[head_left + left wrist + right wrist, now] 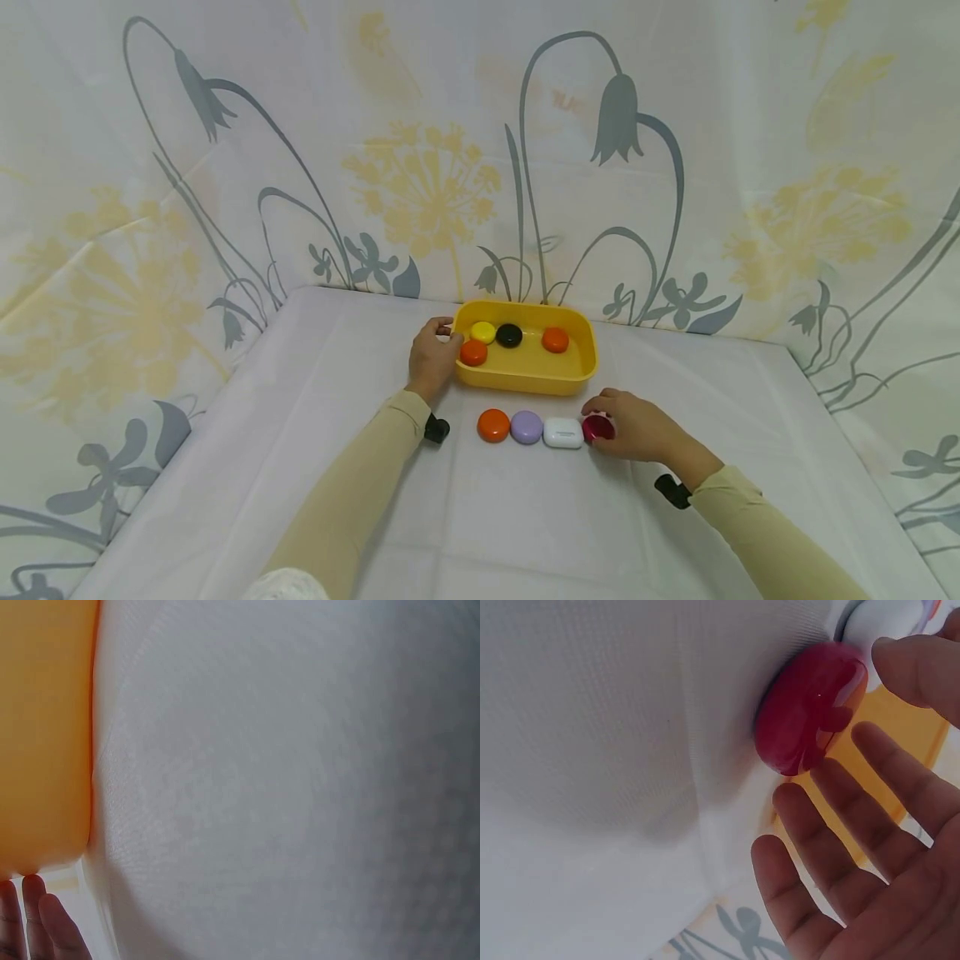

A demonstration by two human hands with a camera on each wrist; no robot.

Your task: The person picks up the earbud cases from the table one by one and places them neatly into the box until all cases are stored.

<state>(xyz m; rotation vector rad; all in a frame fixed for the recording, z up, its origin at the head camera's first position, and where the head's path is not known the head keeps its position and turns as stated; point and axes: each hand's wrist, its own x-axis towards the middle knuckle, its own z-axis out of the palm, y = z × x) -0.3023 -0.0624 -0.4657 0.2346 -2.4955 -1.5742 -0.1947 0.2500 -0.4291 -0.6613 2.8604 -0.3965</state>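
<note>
Clock hub: centre of the yellow tray (517, 381). We log the left hand (433, 360) at 9 o'clock, fingers extended, tips against the tray's end, released. Right hand (637, 425) at 4 o'clock: thumb and fingers spread about the red case (802, 705), not clenched; fingertip contact we cannot tell. The red case lies between 4 and 5 o'clock, the white case (563, 433) just beside it at its 9 o'clock.

Grey-and-yellow floral cloth (465, 100) behind white-covered table (510, 517); pale light.
</note>
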